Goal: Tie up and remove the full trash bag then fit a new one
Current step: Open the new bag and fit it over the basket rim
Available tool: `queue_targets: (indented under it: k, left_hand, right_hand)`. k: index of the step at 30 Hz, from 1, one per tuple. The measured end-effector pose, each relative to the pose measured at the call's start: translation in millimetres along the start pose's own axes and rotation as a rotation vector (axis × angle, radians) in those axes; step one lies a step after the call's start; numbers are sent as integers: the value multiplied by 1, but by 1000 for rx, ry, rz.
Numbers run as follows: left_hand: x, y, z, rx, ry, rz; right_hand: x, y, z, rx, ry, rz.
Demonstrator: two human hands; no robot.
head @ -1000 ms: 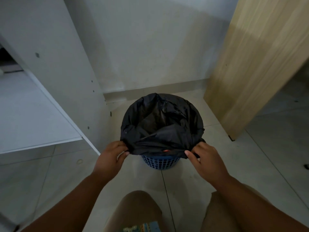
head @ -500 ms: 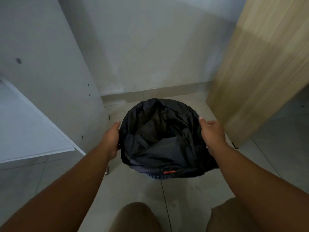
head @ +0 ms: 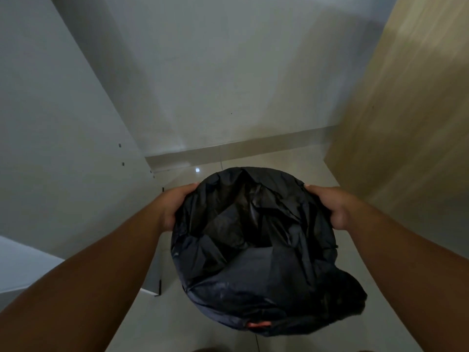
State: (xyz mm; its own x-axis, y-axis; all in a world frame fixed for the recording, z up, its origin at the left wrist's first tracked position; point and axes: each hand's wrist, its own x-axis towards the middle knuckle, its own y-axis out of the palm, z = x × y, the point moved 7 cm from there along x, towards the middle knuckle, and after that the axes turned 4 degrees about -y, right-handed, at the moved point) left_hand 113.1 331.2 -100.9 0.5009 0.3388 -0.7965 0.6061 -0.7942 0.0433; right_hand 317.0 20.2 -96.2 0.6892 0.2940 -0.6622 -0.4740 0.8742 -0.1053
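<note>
A black trash bag (head: 253, 262) lines a round bin and folds over its rim, hiding the bin itself. The bag's mouth is open and its inside looks dark and crumpled. A small orange tab (head: 258, 324) shows on the near fold. My left hand (head: 175, 207) grips the bag-covered rim on the left side. On the right side my right hand (head: 330, 207) grips the covered rim in the same way. Both forearms reach in from the bottom corners.
A white cabinet panel (head: 63, 148) stands close on the left. A light wooden panel (head: 406, 123) rises on the right. The white wall (head: 215, 72) and its baseboard run behind the bin. Pale floor tiles (head: 177, 313) lie around it.
My hands moved from the near edge of the bag out to its left and right sides, then settled gripping the rim. The bin now looks larger and closer in view.
</note>
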Motion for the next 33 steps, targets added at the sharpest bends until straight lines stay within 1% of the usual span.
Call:
queue_targets:
  k: [2,3,5,7,8,9,10,12,14,16,18,22,24,26,28,30,31,32,33]
  left_hand:
    - [2,4,-9,43,19,-5]
    - [5,4,-14,66,37,-16]
    - [8,2,-24,131,87,-53]
    - [12,1,-34,159,152,-98]
    - [14,3,-38,167,191,-129]
    - [15,4,-43,186,236,-159]
    - [16,6,-47,213,279,-175]
    - [17,12,-54,244,308,-156]
    - [19,22,-57,272,287,-86]
    - [19,33,-63,354,319,-41]
    - [19,39,-70,391,349,-58]
    - [24,38,-78,394,328,-106]
    - [27,38,-76,411,271,-114]
    - [32,35,-66,390,131,-118]
    - [34,32,-52,387,-31,-86]
    - [32,27,-41,380,-122,-41]
    - [32,24,-38,364,-126,-23]
    - [31,20,-37,348,-109,-13]
    - [30,15,-35,330,-80,-9]
  right_hand:
    - [11,-4,2,16,0,-26]
    - [17,-8,6,26,-39,-66]
    - [27,-19,21,-27,-217,-216]
    - [28,-25,40,-202,-428,-346]
    - [26,-23,47,-313,-501,-366]
    - [26,-20,51,-405,-547,-372]
    - [24,-17,54,-457,-556,-362]
    - [24,-9,54,-412,-532,-280]
    - [18,7,53,-374,-495,-111]
    - [13,20,53,-354,-467,16]
    - [16,21,54,-303,-448,9]
    - [33,8,55,-210,-401,-146]
    - [39,7,49,-93,-268,-161]
    - [43,13,39,-30,-75,-127]
    - [41,21,25,-95,114,-26]
    - [32,25,12,-189,214,70]
    - [29,24,10,-205,211,81]
    - [27,21,11,-185,157,59]
    - [25,16,16,-146,52,18]
